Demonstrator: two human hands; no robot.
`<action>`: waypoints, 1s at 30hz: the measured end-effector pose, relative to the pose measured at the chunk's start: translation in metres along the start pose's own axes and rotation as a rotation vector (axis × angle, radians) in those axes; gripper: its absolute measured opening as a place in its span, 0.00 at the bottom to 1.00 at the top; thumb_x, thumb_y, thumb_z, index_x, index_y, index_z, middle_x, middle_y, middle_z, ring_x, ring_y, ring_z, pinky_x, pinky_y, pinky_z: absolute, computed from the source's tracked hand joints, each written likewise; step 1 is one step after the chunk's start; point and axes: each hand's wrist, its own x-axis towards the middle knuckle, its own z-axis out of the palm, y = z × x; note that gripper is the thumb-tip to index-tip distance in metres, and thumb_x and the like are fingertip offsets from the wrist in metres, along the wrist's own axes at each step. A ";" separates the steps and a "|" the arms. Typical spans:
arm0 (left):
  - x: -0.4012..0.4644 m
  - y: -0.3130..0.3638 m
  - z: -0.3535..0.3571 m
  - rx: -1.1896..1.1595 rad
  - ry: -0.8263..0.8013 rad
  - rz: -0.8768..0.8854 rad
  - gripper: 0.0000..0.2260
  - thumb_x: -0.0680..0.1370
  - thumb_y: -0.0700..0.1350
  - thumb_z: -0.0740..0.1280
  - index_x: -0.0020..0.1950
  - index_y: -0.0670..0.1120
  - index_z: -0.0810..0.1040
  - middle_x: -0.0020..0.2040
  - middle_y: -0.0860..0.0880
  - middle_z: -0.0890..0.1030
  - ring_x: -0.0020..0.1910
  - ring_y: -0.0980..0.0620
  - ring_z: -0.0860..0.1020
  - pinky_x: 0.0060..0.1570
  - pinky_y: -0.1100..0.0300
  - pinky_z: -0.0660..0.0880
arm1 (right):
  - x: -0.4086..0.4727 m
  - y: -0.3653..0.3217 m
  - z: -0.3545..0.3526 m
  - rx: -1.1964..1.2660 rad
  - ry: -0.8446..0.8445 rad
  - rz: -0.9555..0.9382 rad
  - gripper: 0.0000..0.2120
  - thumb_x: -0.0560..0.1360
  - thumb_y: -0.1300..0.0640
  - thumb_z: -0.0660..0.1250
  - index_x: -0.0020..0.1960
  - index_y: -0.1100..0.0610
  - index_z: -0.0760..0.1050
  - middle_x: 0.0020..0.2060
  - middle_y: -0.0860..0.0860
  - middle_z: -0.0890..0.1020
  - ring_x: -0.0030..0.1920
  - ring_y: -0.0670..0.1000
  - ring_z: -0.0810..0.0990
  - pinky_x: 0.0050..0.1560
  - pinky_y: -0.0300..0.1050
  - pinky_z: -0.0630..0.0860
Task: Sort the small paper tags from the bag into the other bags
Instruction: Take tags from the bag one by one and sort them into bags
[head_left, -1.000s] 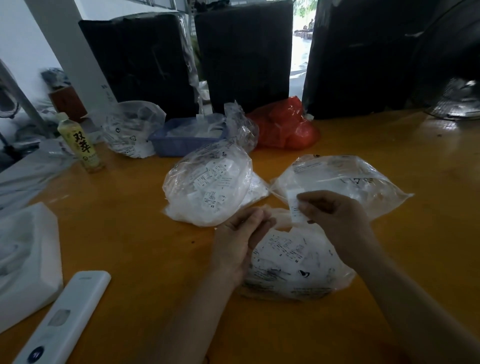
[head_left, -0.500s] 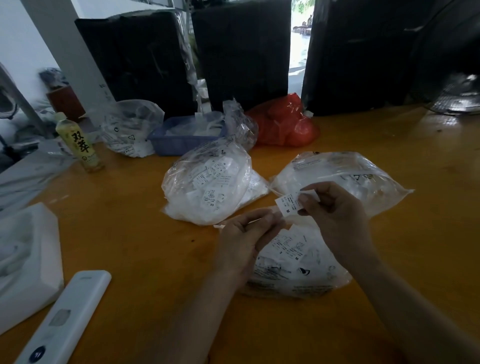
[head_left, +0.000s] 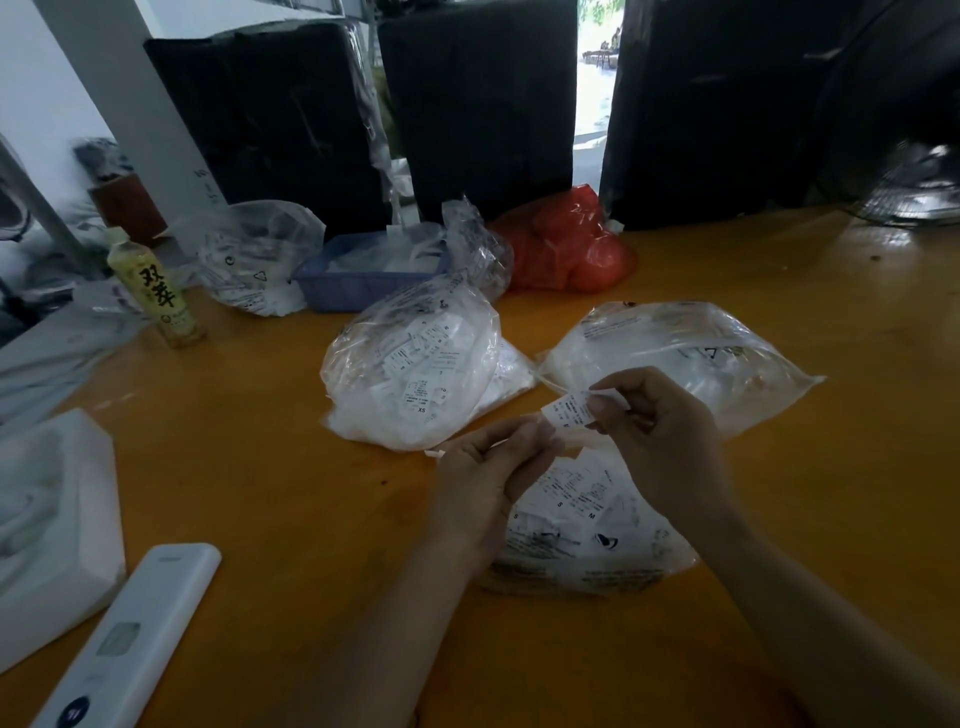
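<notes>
Lying on orange table (head_left: 260, 467): 3 clear bags (head_left: 410, 379). Right hand (head_left: 660, 431) pinching tag (head_left: 569, 410); left hand (head_left: 488, 467) pinching something, mostly hidden.

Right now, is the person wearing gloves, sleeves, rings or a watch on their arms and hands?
No. The left hand and right hand are bare, with no gloves. Both forearms are uncovered as far as the picture shows, so no sleeves appear. No watch, bracelet or ring is visible. The fingernails look short and plain.
</notes>
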 end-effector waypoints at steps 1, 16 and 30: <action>0.000 0.001 0.000 0.003 0.008 0.001 0.16 0.63 0.46 0.81 0.47 0.42 0.89 0.52 0.37 0.87 0.52 0.44 0.87 0.48 0.61 0.83 | 0.000 0.000 0.000 -0.011 -0.004 0.002 0.04 0.78 0.56 0.71 0.51 0.48 0.79 0.41 0.41 0.85 0.43 0.42 0.85 0.44 0.42 0.83; 0.001 -0.002 -0.005 0.122 0.110 0.043 0.11 0.68 0.45 0.79 0.49 0.44 0.88 0.50 0.39 0.88 0.49 0.46 0.88 0.44 0.62 0.83 | 0.000 0.001 -0.002 -0.126 -0.094 0.066 0.05 0.77 0.56 0.73 0.50 0.48 0.80 0.41 0.42 0.86 0.41 0.41 0.85 0.43 0.50 0.85; 0.000 -0.003 -0.004 0.176 0.141 0.034 0.12 0.68 0.47 0.79 0.50 0.47 0.89 0.51 0.44 0.88 0.49 0.49 0.87 0.38 0.63 0.82 | -0.006 0.000 0.004 -0.157 -0.132 0.082 0.03 0.77 0.50 0.73 0.50 0.46 0.81 0.39 0.39 0.85 0.40 0.39 0.84 0.45 0.42 0.83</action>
